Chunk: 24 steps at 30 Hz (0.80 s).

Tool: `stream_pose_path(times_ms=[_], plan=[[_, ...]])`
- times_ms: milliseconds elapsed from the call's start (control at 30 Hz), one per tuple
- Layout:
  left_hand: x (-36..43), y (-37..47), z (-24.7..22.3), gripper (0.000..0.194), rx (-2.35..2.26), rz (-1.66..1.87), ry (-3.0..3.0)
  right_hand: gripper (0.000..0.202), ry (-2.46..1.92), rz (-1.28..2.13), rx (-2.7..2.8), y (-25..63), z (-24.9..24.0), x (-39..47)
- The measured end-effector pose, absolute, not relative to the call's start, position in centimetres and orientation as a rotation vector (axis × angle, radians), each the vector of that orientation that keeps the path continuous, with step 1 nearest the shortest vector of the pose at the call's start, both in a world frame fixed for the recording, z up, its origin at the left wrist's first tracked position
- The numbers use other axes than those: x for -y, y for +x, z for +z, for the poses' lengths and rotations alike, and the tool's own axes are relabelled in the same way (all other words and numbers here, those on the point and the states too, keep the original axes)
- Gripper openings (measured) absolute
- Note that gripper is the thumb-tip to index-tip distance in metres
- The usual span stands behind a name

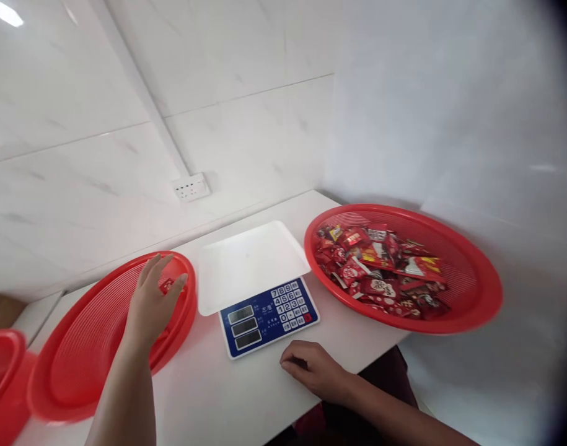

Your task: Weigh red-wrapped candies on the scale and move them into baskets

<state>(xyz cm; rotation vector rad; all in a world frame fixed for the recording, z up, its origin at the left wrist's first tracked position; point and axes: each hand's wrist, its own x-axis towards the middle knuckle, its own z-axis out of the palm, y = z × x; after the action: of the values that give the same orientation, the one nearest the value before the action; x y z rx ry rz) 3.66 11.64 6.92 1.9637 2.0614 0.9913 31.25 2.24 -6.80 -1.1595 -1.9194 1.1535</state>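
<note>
My left hand (150, 303) is over the right side of a red basket (79, 347), fingers apart, with a small red packet (167, 285) beside its thumb. My right hand (313, 368) hovers or rests near the table's front edge, its fingers curled together; whether anything small is inside cannot be seen. Between the hands stands a scale with a white tray (250, 263) and a blue keypad panel (269, 316). To the right, another red basket (469, 272) holds a heap of mostly red snack packets (380, 266).
A further red container (2, 365) sits at the far left, near a brown object (2, 311). The white table (209, 396) meets a marbled wall with a socket (191, 187). Another wall stands behind the right basket.
</note>
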Motion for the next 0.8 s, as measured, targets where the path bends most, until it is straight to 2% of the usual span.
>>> stream_pose_path(times_ms=[67,133,267,367,467,667,800], plan=[[-9.6,6.2,8.0,0.061,-1.721,1.266,1.804,0.021,-1.166,1.159,1.883,33.3,-4.1,-2.3],[-7.8,7.7,8.6,0.058,-1.293,1.512,1.623,0.025,-1.245,1.030,1.850,37.0,-0.9,-2.7],[-6.5,7.4,8.4,0.049,-0.790,1.649,1.311,0.040,-1.716,0.620,1.712,46.1,3.3,-4.8],[-7.5,5.9,7.6,0.040,-0.715,1.618,1.089,0.055,-2.038,0.468,1.931,50.2,3.5,-6.8],[-8.4,5.3,7.3,0.033,-0.745,1.554,0.903,0.063,-2.186,0.454,2.215,50.1,2.8,-8.6],[-8.4,6.4,7.7,0.038,-0.745,1.548,0.830,0.070,-1.925,0.464,2.628,45.3,2.1,-11.5],[-8.2,6.2,7.9,0.037,-0.722,1.545,0.844,0.061,-1.864,0.337,2.654,43.7,0.6,-12.3]])
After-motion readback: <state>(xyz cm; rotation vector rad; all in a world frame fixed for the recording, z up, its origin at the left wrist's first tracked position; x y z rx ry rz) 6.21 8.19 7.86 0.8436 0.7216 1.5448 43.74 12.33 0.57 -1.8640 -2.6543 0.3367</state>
